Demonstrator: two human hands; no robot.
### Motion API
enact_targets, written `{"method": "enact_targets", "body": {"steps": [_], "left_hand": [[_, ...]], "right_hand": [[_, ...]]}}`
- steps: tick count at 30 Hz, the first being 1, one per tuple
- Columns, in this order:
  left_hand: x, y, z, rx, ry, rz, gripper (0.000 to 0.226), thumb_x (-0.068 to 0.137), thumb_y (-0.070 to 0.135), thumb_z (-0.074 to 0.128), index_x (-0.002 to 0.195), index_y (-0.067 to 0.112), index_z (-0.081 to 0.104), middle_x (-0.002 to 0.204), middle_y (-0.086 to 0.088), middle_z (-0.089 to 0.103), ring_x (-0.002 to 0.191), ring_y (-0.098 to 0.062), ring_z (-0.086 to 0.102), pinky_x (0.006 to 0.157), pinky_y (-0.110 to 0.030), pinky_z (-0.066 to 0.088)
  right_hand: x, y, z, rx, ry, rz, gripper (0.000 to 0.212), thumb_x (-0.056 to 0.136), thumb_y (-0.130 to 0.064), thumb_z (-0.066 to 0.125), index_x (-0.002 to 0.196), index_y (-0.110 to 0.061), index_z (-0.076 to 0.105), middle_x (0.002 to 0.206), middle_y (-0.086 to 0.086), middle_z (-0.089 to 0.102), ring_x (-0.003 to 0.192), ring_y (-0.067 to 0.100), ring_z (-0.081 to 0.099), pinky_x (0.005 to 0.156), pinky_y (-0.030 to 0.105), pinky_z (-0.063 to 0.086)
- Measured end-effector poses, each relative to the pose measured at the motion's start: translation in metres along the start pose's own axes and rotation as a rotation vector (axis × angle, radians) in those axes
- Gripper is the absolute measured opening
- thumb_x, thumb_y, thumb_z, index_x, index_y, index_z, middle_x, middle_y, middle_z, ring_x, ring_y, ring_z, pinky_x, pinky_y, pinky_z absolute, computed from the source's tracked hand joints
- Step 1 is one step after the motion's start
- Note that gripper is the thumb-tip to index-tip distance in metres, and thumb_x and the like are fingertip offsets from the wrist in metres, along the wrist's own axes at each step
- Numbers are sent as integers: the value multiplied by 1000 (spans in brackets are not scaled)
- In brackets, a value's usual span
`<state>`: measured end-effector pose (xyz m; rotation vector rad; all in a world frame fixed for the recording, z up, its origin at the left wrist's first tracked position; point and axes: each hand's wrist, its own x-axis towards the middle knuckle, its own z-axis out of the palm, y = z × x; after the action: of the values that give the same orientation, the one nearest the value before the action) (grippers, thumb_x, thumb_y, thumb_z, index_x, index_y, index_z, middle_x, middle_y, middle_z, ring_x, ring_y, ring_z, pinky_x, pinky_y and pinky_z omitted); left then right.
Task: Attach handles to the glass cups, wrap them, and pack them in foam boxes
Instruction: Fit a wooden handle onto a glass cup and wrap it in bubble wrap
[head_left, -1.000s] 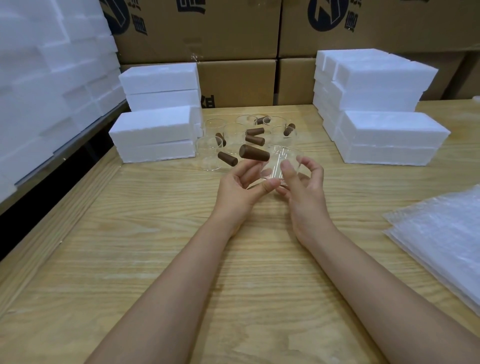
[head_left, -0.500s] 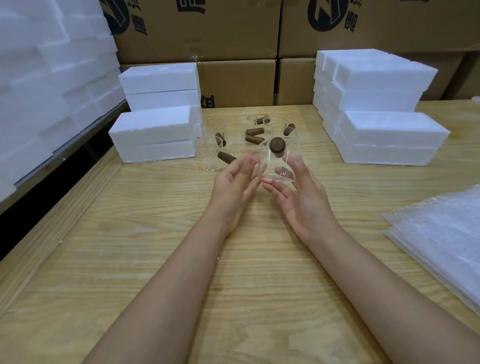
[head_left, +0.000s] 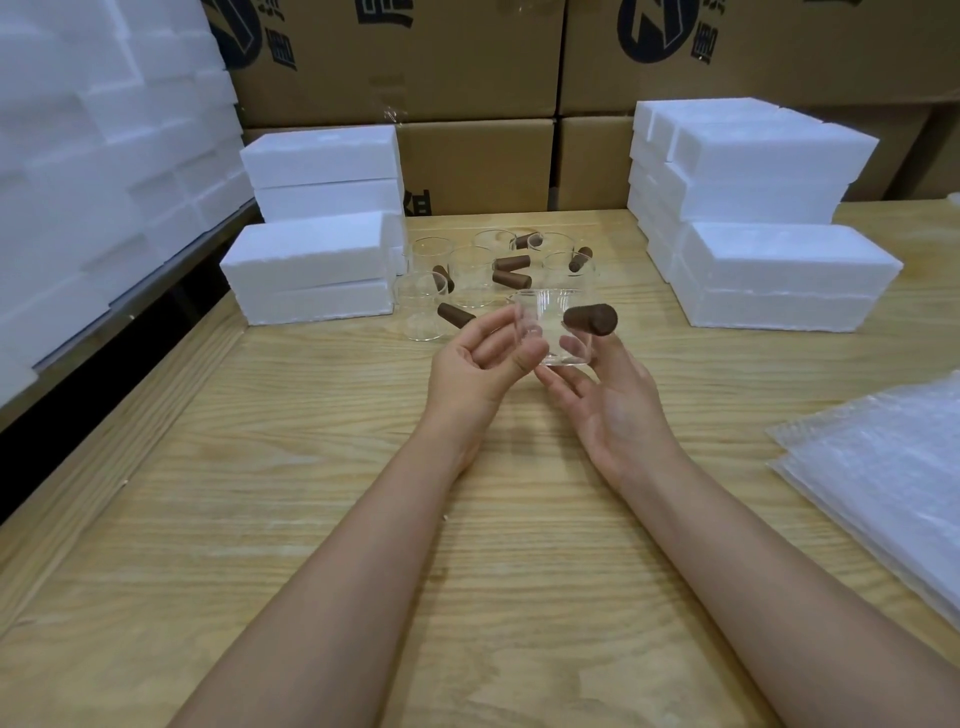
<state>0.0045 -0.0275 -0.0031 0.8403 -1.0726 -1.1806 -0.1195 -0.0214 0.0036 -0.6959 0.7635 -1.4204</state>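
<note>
A clear glass cup (head_left: 550, 325) with a brown wooden handle (head_left: 592, 318) fitted on its right side is held upright above the wooden table (head_left: 322, 467). My left hand (head_left: 480, 361) pinches the cup's left wall between thumb and fingers. Palm up, my right hand (head_left: 613, 405) lies under and behind the cup, with straight fingers touching its base and back. One of those fingers reaches up below the handle. Behind the hands stand several more glass cups (head_left: 470, 273) with loose brown handles (head_left: 511, 279) among them.
Closed white foam boxes are stacked at the left (head_left: 311, 270) and at the right (head_left: 779, 275). Bubble-wrap sheets (head_left: 883, 467) lie at the right table edge. Cardboard cartons (head_left: 467, 161) line the back, and more foam (head_left: 93, 156) is piled at the far left.
The cup has been turned: its handle pointed left, then toward me, and now points right. My right hand has opened palm up under the cup, and my left now pinches the cup's wall.
</note>
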Motion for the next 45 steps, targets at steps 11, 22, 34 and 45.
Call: {"method": "enact_targets", "body": {"steps": [11,22,34,45], "left_hand": [[0,3,-1,48,7,33,83,54,33,84,129,15,54,110,0,67,100,-9,67,82,-21,53],[-5,6,4,51,-126,-111,51,78,30,66,118,-1,59,102,-8,65,91,-15,63,80,-24,50],[-4,8,6,86,-64,-143,44,74,40,61,97,2,61,69,-4,68,56,-19,67,47,-24,53],[-10,2,7,220,-183,-8,42,73,25,69,111,17,52,104,-2,65,91,-16,65,82,-38,55]], "right_hand": [[-1,1,2,93,-30,10,31,81,-30,63,102,-7,60,100,13,58,86,24,66,89,34,54],[-3,2,5,-74,-107,67,40,96,-33,47,116,-2,61,101,10,68,89,27,69,83,35,57],[-11,-7,-11,-1255,166,-1104,30,96,-22,38,89,-3,60,79,4,64,61,21,58,49,31,44],[-4,-15,-13,-1023,281,-772,33,98,-17,36,68,-6,46,53,-4,46,48,8,38,50,29,29]]}}
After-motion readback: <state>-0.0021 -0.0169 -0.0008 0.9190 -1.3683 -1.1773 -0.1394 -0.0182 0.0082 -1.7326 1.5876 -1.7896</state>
